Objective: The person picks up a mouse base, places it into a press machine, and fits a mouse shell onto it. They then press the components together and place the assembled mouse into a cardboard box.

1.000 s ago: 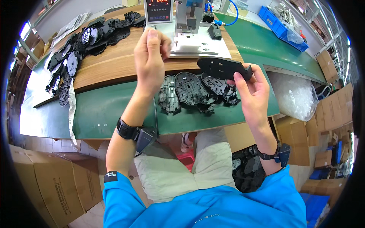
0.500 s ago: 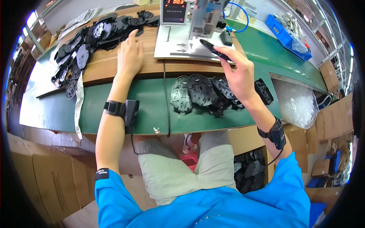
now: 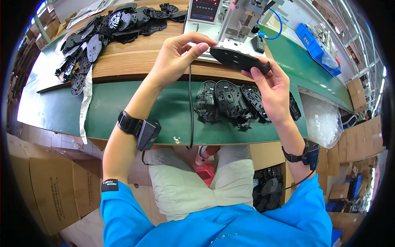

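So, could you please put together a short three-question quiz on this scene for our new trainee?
1. Which hand is gripping the flat black part?
2. True or false: the bench machine stands to the left of the blue bin in the picture.
3. The cluster of black shells between the forearms lies on (a) the wooden board, (b) the green tabletop, (c) the floor.

Key: 1. The right hand. 2. True. 3. b.
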### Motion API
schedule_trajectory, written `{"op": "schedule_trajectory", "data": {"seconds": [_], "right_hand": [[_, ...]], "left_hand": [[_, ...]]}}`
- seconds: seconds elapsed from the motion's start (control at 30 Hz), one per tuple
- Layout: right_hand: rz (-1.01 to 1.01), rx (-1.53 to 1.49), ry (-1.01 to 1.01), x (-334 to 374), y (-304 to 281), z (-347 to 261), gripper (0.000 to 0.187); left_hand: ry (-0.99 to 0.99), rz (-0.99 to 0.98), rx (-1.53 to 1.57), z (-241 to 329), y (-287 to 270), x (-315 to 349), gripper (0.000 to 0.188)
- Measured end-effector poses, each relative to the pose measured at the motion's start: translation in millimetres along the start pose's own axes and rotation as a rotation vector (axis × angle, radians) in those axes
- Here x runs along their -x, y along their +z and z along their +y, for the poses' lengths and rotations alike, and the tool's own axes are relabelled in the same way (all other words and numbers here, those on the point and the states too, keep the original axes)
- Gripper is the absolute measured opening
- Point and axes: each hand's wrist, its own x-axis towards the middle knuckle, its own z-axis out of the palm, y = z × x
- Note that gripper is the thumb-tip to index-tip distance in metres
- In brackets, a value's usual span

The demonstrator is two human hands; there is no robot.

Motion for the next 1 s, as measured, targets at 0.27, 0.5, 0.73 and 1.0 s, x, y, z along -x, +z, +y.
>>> {"op": "schedule_trajectory", "data": {"seconds": [0.27,0.5,0.73,1.0], "right_hand": [[-0.046,0.058,0.073,4,3,-4,0.028],[-0.098,0.098,0.056,8,4,-5,0.027],[-0.053,0.229,0.073,13,-6,-8,0.025],[0.025,0.933,-0.357,-12,-27,-9,0.037]], "left_hand": [[-0.111,-0.109,0.005,-1,-1,3,0.02],[-0.142,-0.081,0.325,1,9,6,0.015],[-0.12,0.093,0.285,-2,3,1,0.019],[-0.114,0.262,0.119,-11,-13,-2,0.041]]}}
